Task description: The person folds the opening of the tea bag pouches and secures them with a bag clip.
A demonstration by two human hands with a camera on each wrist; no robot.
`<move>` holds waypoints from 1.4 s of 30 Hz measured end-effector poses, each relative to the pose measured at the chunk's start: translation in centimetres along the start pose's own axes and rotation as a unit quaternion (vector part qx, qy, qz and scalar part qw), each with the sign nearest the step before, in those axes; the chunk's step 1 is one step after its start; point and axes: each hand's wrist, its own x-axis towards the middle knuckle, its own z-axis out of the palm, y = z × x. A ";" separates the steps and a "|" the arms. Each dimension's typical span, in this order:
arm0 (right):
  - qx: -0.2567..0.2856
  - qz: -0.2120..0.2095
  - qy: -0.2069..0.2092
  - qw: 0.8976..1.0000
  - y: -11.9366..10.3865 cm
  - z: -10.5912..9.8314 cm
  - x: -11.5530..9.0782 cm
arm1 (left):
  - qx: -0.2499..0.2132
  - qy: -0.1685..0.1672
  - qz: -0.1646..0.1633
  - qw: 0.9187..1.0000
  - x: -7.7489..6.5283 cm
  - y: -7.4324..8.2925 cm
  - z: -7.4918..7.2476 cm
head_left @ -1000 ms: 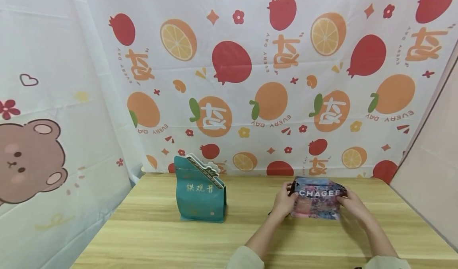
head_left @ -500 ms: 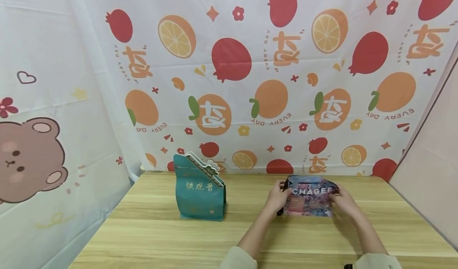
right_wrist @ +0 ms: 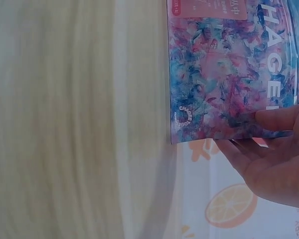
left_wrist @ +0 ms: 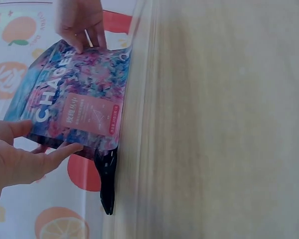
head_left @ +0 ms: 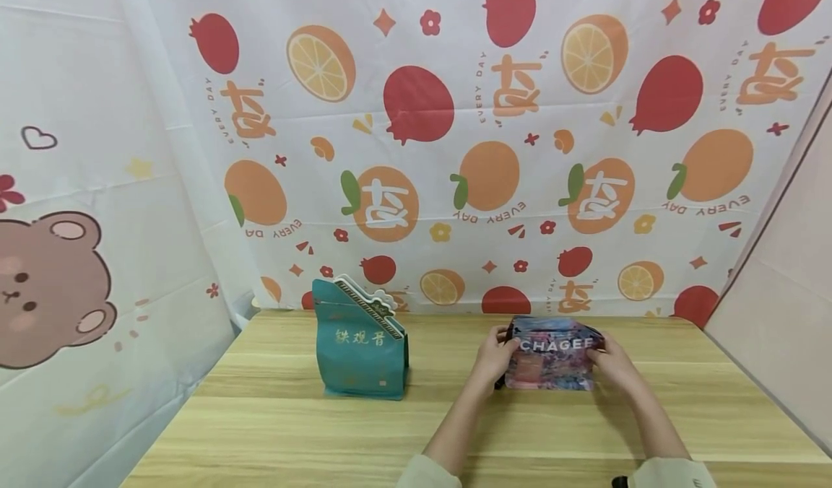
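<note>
Both hands hold a pink, blue and purple CHAGEE pouch (head_left: 551, 358) upright at the right of the table. My left hand (head_left: 492, 358) grips its left side, thumb on the printed front and the other fingers partly hidden behind. My right hand (head_left: 612, 364) pinches the opposite side; in the right wrist view its thumb (right_wrist: 279, 119) lies on the front. From behind the pouch's lower left corner sticks out a slim black object (left_wrist: 107, 181) with a split tip; the rest of it is hidden.
A teal pouch (head_left: 360, 358) with gold lettering and a slanted decorated top stands on the wooden table (head_left: 312, 430), left of the hands. A fruit-printed cloth (head_left: 422, 185) hangs behind the table, and a bear-printed cloth (head_left: 52, 286) hangs along the left.
Both hands have moved the CHAGEE pouch a little to the left, towards the teal pouch, keeping their hold on it. The head view has shifted slightly.
</note>
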 end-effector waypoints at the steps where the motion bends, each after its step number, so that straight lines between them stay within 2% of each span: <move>1: -0.003 0.000 0.000 1.000 -0.1 0.1 0.1 | -0.001 0.002 -0.002 1.000 0.0 -0.1 -0.1; 7: -0.029 -0.012 0.001 0.999 -0.5 0.6 0.2 | -0.016 0.005 -0.008 1.000 0.1 -0.4 -0.7; 17: -0.011 -0.003 0.003 1.000 -1.1 1.6 0.0 | -0.024 0.010 -0.010 1.000 -0.1 -0.5 -1.6; 27: 0.016 0.000 0.000 1.000 -1.4 2.5 -0.1 | -0.035 0.010 0.014 0.999 -0.6 -0.7 -2.8; 35: 0.018 0.009 -0.004 1.000 -1.8 2.8 -0.1 | -0.021 0.014 0.024 0.999 -0.7 -0.9 -3.2; 42: 0.004 0.001 -0.015 1.000 -2.3 3.3 -0.2 | -0.009 0.015 0.013 1.000 -0.6 -1.0 -4.0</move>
